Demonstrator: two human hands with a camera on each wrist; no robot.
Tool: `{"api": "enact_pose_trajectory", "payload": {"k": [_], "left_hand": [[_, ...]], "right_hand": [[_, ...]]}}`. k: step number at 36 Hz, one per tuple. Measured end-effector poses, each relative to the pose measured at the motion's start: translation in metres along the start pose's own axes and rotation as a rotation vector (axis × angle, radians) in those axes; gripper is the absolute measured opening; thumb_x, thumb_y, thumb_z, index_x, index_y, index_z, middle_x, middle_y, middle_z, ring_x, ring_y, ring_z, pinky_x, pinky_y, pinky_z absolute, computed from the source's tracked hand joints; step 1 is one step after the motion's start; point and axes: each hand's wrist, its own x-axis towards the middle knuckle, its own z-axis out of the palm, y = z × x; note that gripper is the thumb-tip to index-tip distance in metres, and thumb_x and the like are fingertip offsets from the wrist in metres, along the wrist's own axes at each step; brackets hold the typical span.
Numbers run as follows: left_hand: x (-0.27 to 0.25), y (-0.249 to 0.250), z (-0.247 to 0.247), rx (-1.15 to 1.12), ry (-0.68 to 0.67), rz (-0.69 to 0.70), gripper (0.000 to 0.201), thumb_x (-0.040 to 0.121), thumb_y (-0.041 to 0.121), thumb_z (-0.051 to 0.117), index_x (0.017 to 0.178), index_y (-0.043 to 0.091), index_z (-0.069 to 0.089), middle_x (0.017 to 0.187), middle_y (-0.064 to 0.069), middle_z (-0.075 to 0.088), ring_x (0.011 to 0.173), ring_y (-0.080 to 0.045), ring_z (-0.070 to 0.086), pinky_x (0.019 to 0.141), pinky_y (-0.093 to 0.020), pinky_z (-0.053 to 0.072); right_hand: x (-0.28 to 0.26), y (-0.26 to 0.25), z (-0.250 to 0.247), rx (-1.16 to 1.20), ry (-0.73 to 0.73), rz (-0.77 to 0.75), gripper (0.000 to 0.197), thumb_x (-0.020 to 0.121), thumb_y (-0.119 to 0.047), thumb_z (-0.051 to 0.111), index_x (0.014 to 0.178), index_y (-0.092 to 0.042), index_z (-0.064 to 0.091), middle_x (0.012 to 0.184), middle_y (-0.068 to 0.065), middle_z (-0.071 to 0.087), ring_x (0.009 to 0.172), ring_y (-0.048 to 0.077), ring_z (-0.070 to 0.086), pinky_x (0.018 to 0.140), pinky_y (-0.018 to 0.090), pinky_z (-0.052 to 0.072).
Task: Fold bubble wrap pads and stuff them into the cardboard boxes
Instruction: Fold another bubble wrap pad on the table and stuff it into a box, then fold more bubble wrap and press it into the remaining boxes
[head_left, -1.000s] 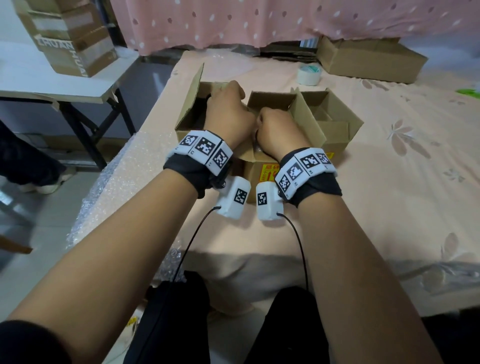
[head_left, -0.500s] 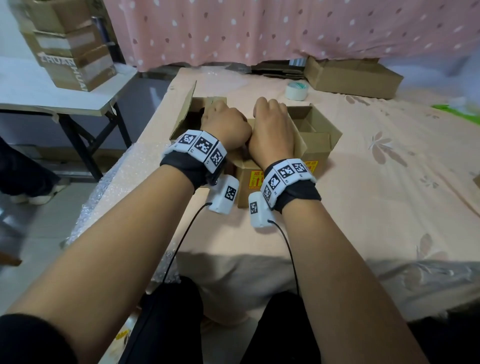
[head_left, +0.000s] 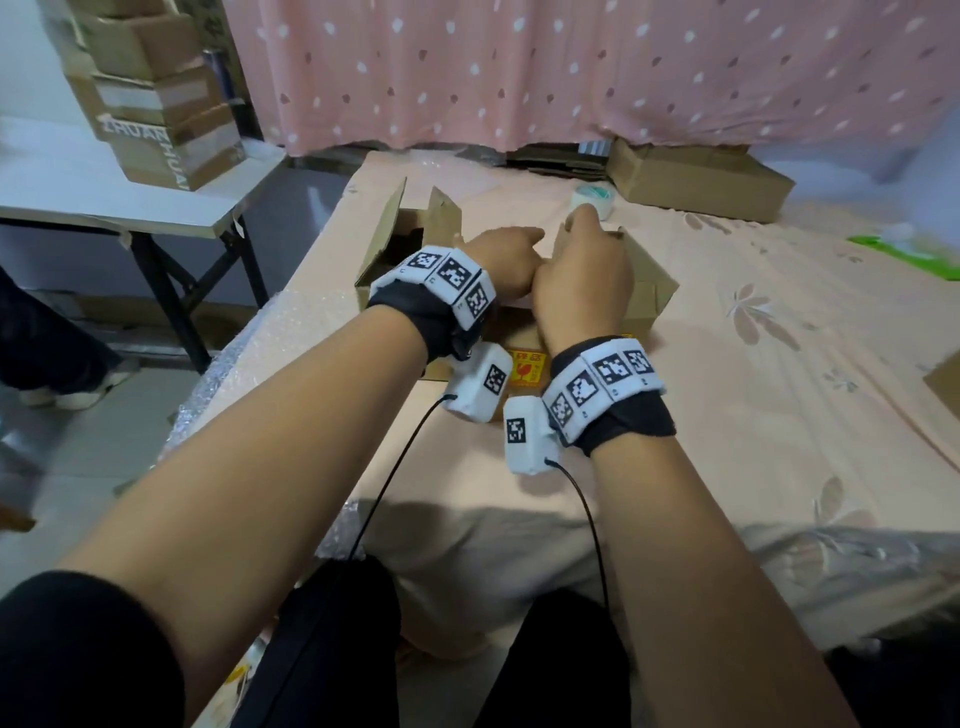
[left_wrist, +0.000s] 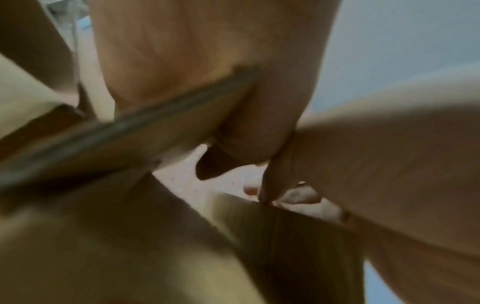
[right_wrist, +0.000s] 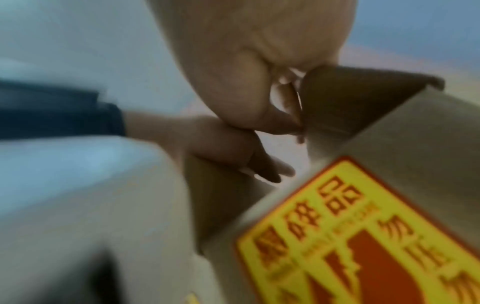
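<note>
Far left: stack of taped cardboard boxes (head_left: 156, 98) on a white side table (head_left: 104, 202). Bubble wrap sheet (head_left: 249, 353) draped over the left edge of the peach-clothed table (head_left: 779, 389), hanging toward the floor.

Centre: open cardboard box (head_left: 647, 291) on the table, flaps up, yellow-and-red fragile label (head_left: 524, 368) on its near face. Left flap (head_left: 382, 228) stands upright.

Left hand (head_left: 506, 260) at the box's middle; in the left wrist view the grip is closed on the edge of a cardboard flap (left_wrist: 116, 133), thumb below, palm above. Picture blurred.

Right hand (head_left: 582, 280) touches the left hand, just to its right. Right wrist view: thumb and fingers (right_wrist: 285, 107) pinch another box flap (right_wrist: 350, 102) by its edge, above the label (right_wrist: 363, 236).

No bubble wrap visible inside the box; hands cover the opening.

Behind: tape roll (head_left: 595, 200), near the right fingertips. Further right, a long flat carton (head_left: 701, 179) against the pink dotted curtain (head_left: 571, 73).
</note>
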Motion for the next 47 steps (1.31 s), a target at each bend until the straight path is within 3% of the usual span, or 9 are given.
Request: {"api": "enact_pose_trajectory", "payload": {"k": [3,6,9,17,23,27,29,33,47], "left_hand": [[-0.004,-0.002,0.012,0.041,-0.066,0.044,0.08,0.088,0.059,0.026,0.152,0.012,0.035,0.151,-0.017,0.048,0.138,-0.033,0.045,0.118,-0.052,0.025],[-0.006,-0.004,0.024,0.16,-0.012,-0.015,0.06,0.101,0.033,0.04,0.157,0.018,0.023,0.155,-0.011,0.043,0.146,-0.028,0.036,0.121,-0.058,0.007],[-0.011,0.003,0.027,0.289,-0.013,0.015,0.058,0.098,0.023,0.049,0.152,0.017,0.029,0.154,-0.009,0.042,0.148,-0.027,0.03,0.122,-0.057,0.009],[-0.038,0.011,0.024,0.614,0.349,-0.283,0.065,0.099,0.048,0.029,0.155,0.015,0.028,0.163,-0.025,0.02,0.152,-0.046,0.007,0.113,-0.076,-0.001],[-0.039,-0.032,-0.015,0.484,0.322,-0.409,0.065,0.098,0.04,0.041,0.154,0.009,0.03,0.163,-0.022,0.021,0.153,-0.038,0.013,0.115,-0.074,0.005],[-0.025,-0.074,-0.018,0.283,0.073,-0.301,0.067,0.092,0.056,0.037,0.135,0.007,0.054,0.141,-0.021,0.053,0.126,-0.038,0.051,0.109,-0.054,0.039],[-0.024,-0.084,-0.008,0.219,0.04,-0.272,0.072,0.095,0.057,0.029,0.139,0.004,0.049,0.143,-0.021,0.049,0.13,-0.039,0.047,0.11,-0.049,0.039],[-0.025,-0.093,0.008,0.244,0.115,-0.254,0.081,0.094,0.059,0.01,0.154,0.008,0.029,0.16,-0.014,0.027,0.151,-0.029,0.021,0.116,-0.061,0.025],[-0.03,-0.097,0.014,0.301,0.243,-0.168,0.065,0.102,0.047,0.016,0.146,0.007,0.042,0.159,-0.01,0.033,0.15,-0.021,0.024,0.109,-0.053,0.035]], "right_hand": [[-0.003,0.007,0.004,0.216,-0.156,0.112,0.023,0.091,-0.004,0.049,0.109,-0.013,0.059,0.099,0.007,0.062,0.092,0.025,0.055,0.071,0.028,0.034],[-0.01,0.013,0.011,0.246,-0.237,0.102,0.024,0.086,-0.001,0.048,0.099,-0.012,0.064,0.098,0.009,0.068,0.095,0.029,0.061,0.071,0.028,0.037],[-0.015,0.015,0.016,0.256,-0.248,0.058,0.03,0.083,0.004,0.045,0.102,-0.009,0.065,0.097,0.012,0.068,0.092,0.031,0.06,0.073,0.035,0.047],[-0.03,0.022,0.023,0.268,-0.168,-0.079,0.032,0.09,-0.002,0.044,0.114,-0.008,0.065,0.107,0.016,0.068,0.101,0.036,0.059,0.085,0.045,0.05],[-0.023,0.021,0.034,0.211,-0.146,-0.247,0.029,0.103,-0.028,0.044,0.114,-0.013,0.067,0.106,0.01,0.069,0.1,0.03,0.059,0.083,0.037,0.044],[-0.011,0.023,0.044,0.16,-0.21,-0.235,0.028,0.098,-0.032,0.052,0.097,-0.013,0.073,0.1,0.006,0.067,0.095,0.024,0.057,0.074,0.03,0.036],[-0.006,0.022,0.05,0.127,-0.222,-0.24,0.025,0.094,-0.029,0.055,0.091,-0.012,0.073,0.094,0.007,0.068,0.093,0.026,0.057,0.073,0.031,0.038],[0.002,0.014,0.059,0.109,-0.261,-0.238,0.029,0.095,-0.034,0.056,0.085,-0.011,0.072,0.081,0.008,0.068,0.079,0.028,0.06,0.066,0.034,0.045],[0.029,0.001,0.083,0.067,-0.278,-0.239,0.028,0.094,-0.036,0.058,0.095,-0.016,0.078,0.089,0.009,0.074,0.085,0.028,0.065,0.074,0.033,0.052]]}}
